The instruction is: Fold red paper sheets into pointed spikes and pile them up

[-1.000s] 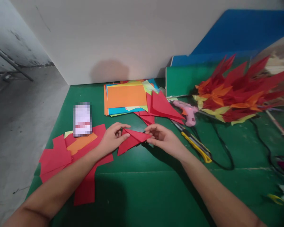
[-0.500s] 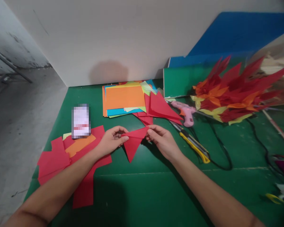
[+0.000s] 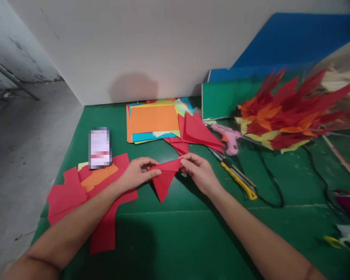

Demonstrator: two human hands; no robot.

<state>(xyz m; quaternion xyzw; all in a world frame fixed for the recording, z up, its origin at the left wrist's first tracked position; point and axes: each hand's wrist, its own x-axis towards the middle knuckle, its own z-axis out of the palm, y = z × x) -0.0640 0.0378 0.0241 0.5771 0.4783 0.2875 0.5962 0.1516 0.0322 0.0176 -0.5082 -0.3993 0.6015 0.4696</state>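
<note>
A folded red paper triangle (image 3: 163, 179) hangs between my hands above the green table (image 3: 189, 237), its point facing down toward me. My left hand (image 3: 141, 171) pinches its left corner, thumb on the near side. The right corner is pinched by my right hand (image 3: 196, 171), thumb and fingertips together. A folded strip runs along the paper's top edge. Just beyond my hands lie more folded red paper pieces (image 3: 200, 132), partly over a stack of coloured sheets (image 3: 154, 118) with orange on top.
Red paper scraps (image 3: 67, 194) and a blurred-out phone-shaped object (image 3: 100, 148) lie left. To the right are a yellow cutter knife (image 3: 239, 181), a pink glue gun (image 3: 229, 136), a black cord (image 3: 275, 186) and a flame-like red, orange and yellow paper piece (image 3: 291, 116). A white panel (image 3: 146, 46) stands behind.
The paper's top edge has folded over further toward me, and a wider strip shows. Both hands keep their pinch at the corners and have barely moved.
</note>
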